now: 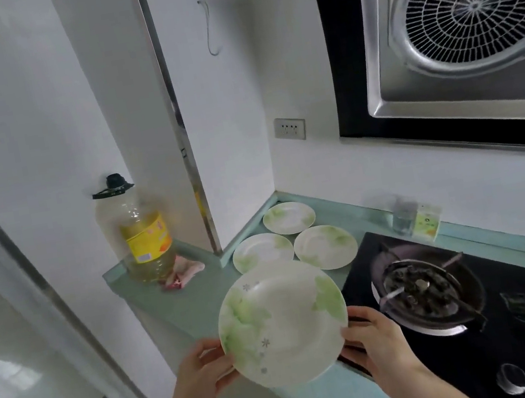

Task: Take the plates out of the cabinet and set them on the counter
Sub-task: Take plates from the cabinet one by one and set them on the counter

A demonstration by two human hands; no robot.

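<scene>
A white plate with green leaf marks (283, 322) hangs above the front of the pale green counter (181, 302), tilted toward me. My left hand (201, 370) grips its left rim and my right hand (373, 340) grips its right rim. Three matching plates lie flat on the counter in the corner: one at the back (289, 217), one at front left (261, 251), one at front right (325, 246). The cabinet is out of view.
A big oil bottle (141, 233) and a pink cloth (183, 273) sit at the counter's left end. A black gas hob (482, 318) with a burner (423, 293) lies to the right. A range hood (467, 18) hangs above. Small containers (417, 221) stand by the wall.
</scene>
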